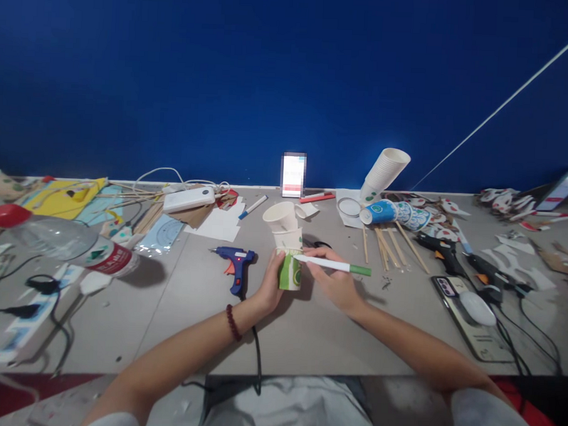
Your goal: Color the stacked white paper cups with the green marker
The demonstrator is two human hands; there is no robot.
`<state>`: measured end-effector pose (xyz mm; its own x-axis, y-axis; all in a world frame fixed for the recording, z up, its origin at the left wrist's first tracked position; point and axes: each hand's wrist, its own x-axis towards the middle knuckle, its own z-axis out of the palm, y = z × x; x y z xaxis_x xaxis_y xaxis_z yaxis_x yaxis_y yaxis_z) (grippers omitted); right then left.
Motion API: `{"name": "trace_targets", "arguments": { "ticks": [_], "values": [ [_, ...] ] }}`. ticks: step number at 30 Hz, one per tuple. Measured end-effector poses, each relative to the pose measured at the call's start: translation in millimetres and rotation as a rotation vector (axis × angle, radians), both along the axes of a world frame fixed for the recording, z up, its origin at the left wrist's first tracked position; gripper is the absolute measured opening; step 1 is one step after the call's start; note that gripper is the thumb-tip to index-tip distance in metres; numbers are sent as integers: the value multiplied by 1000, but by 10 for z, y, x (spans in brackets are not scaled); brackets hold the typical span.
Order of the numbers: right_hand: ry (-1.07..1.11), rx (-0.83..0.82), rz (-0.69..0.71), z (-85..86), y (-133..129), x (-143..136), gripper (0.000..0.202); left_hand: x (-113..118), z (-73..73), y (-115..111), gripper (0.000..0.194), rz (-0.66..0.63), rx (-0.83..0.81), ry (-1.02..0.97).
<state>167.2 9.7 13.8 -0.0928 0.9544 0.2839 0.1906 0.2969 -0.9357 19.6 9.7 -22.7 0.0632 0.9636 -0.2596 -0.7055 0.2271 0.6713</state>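
Note:
My left hand (270, 280) is wrapped round the left side of a paper cup (288, 277) partly coloured green. That cup is joined to other white paper cups (284, 218) above it, the top one tilted with its mouth showing. Between the fingers of my right hand (334, 281) is a white marker (331, 263) with a green end, lying roughly level. Its left tip is at the green cup's upper side. Left of my hands a blue hot glue gun (237, 264) lies on the table.
A stack of paper cups (384, 173) leans at the back right, beside blue decorated cups (392, 213) and wooden sticks (390, 248). A bottle (66, 241) and power strip (35, 309) lie left. On the right are a phone (467, 321) and black glue guns (491, 272) with cords.

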Motion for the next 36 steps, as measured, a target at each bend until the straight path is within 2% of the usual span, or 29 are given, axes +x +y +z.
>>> {"name": "trace_targets", "arguments": {
  "ticks": [14, 25, 36],
  "values": [
    [84, -78, 42, -11, -21, -2, 7, 2, 16, -3, 36, 10, -31, -25],
    [18, -22, 2, 13, -9, -9, 6, -5, 25, -8, 31, 0, -8, 6],
    [74, -69, 42, -2, -24, -2, 2, -5, 22, -5, 36, -4, -42, -12]
  ]
}}
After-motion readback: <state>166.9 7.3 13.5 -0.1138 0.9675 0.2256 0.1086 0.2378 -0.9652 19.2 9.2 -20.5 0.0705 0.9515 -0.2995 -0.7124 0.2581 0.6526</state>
